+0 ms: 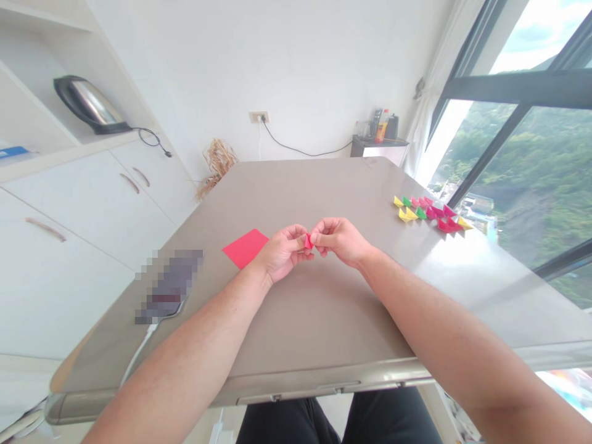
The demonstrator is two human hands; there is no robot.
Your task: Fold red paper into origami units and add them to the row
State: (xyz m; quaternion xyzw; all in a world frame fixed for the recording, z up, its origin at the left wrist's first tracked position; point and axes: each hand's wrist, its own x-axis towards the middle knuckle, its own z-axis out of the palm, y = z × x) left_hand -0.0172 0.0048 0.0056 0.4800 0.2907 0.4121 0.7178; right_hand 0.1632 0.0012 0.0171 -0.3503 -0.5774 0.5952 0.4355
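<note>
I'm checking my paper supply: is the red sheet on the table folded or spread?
Spread: the red sheet lies flat on the table, no raised folds showing. The left hand hides one corner; cannot tell there.

Bright, diffuse daylight comes from the window (490,148) beyond the right edge of the worktop (287,191); the sky (531,34) is nearly burnt out, and the view below looks hazy. A pale sheen spreads over the worktop's right side, crossed by a darker band, with small dim patches just nearside of the boats (448,225). The white wall (296,61) is bright and low in contrast. Wide-angle distortion tilts the cabinets (83,209) and stretches the forearms (194,351) towards the bottom corners. The left hand (283,253) and right hand (340,240) show little motion blur, though the folded paper's (308,242) creases are too small to read. Coarse pixels mask a dark thing (171,287) near the worktop's left edge.
</note>
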